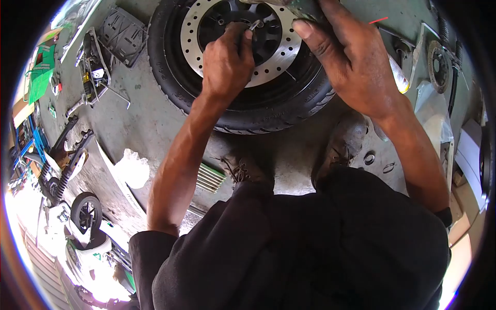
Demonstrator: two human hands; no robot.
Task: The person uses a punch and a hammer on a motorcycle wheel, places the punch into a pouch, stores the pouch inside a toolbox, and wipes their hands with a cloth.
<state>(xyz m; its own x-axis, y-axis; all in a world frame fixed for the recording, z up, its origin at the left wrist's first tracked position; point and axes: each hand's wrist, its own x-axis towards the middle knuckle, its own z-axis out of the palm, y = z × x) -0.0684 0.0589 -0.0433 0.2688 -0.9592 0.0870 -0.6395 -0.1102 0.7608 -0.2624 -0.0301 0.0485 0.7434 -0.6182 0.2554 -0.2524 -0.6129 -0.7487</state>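
A motorcycle wheel lies flat on the floor, its black tyre (268, 116) around a silver drilled brake disc (194, 44) and a dark hub. Over the disc, my left hand (227, 62) is closed in a pinch on a small metal bolt (254, 25) at the hub; I cannot see whether it sits in a hole. My right hand (356, 67) is raised over the wheel's right side. Its fingers wrap round a dark, greenish object (307, 8), cut off by the top edge, so its kind does not show.
Both shoes (338, 147) stand just below the tyre. At left lie a black plate (121, 36), metal parts and shock absorbers (70, 155). A white can (399, 75), a brake disc (438, 67), a clear plastic bag (433, 111) and small rings (369, 158) are at right.
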